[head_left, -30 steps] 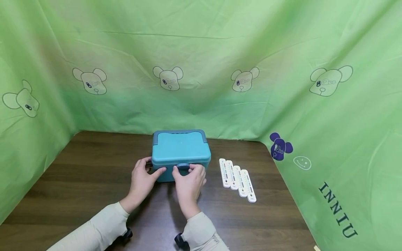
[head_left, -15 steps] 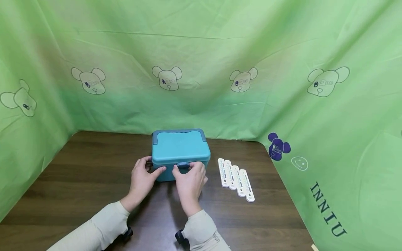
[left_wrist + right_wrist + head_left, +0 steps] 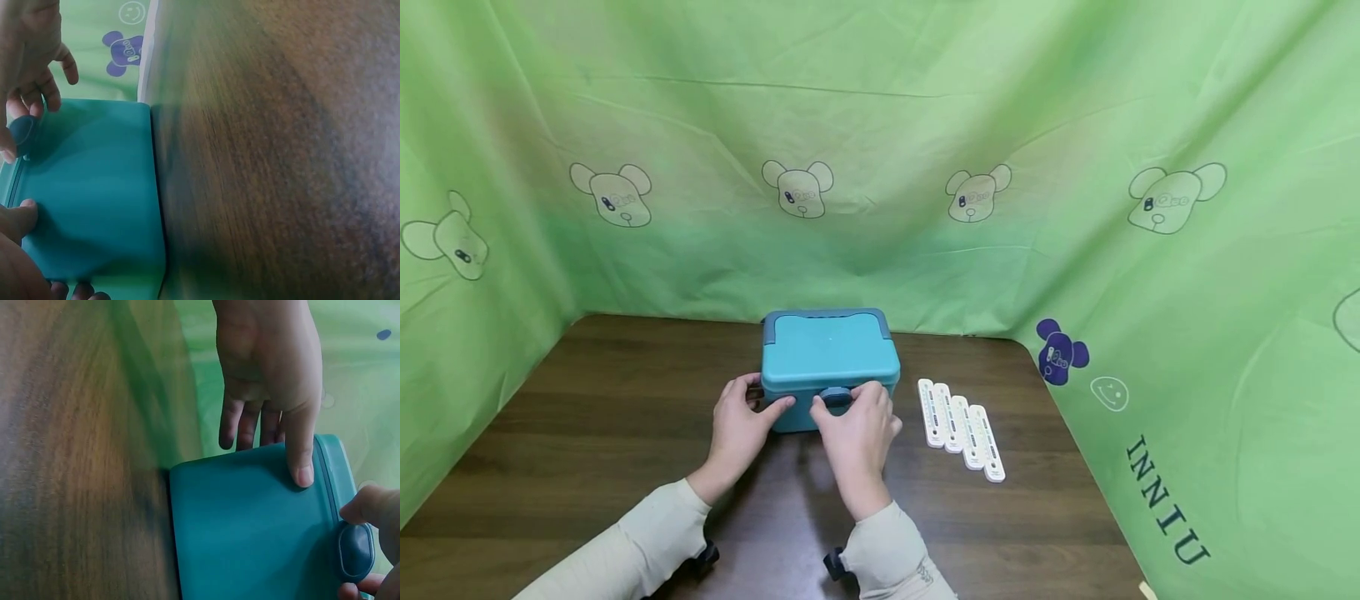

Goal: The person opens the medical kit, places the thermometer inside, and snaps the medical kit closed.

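Note:
A teal lidded box (image 3: 831, 346) stands on the wooden table, lid down, a grey-blue carrying handle folded flat around its top. My left hand (image 3: 737, 429) grips its front left corner; in the right wrist view the thumb (image 3: 303, 472) presses the front wall while the other fingers reach round the side. At the middle of the front is an oval dark blue latch (image 3: 837, 397). My right hand (image 3: 857, 433) pinches this latch (image 3: 356, 550) by its two ends, thumb on the left and index finger on the right. Its remaining fingers are spread off the box in the left wrist view.
Several white plastic test cassettes (image 3: 961, 429) lie side by side in a stepped row right of the box. Green cloth (image 3: 880, 267) printed with bear heads hangs behind the table and along both sides. A dark band (image 3: 835, 562) sits at the right wrist.
My right hand and forearm have shifted slightly to the right and up, still at the latch. The left hand stays on the corner, and the box looks unmoved with its lid down.

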Tool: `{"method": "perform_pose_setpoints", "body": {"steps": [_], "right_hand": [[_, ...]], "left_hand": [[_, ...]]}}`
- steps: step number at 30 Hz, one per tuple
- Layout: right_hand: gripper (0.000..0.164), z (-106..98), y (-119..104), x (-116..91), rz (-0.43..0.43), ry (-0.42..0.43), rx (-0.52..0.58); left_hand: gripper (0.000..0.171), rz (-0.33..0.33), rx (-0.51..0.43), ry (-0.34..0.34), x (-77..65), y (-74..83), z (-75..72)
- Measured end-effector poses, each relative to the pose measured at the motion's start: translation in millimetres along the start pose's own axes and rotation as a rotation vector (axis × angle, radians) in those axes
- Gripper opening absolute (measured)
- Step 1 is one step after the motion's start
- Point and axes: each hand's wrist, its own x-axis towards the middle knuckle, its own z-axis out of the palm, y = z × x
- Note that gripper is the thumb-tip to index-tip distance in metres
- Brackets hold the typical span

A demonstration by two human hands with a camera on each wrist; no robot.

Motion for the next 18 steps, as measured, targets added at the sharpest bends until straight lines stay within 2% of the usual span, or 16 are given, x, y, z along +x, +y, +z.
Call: {"method": "perform_pose_setpoints", "body": {"steps": [4, 8, 13, 18], "right_hand": [[0.051, -2.0, 2.3, -5.7, 0.005, 0.0, 0.036], [0.047, -7.0, 6.1, -11.7, 0.021, -0.041, 0.102], [0.036, -15.3, 8.9, -13.7, 0.006, -0.075, 0.201], [0.025, -19.1, 15.7, -11.7, -0.001, -0.093, 0.228]], "left_hand": [[0.066, 0.002, 0.001, 0.004, -0.2, 0.1, 0.2], [0.066, -0.002, -0.008, 0.0, -0.3, -0.4, 0.9], [0.065, -0.002, -0.031, -0.003, 2.7, -2.0, -0.3], [0.067, -0.007, -0.045, -0.029, 5.6, -4.8, -1.4]]}}
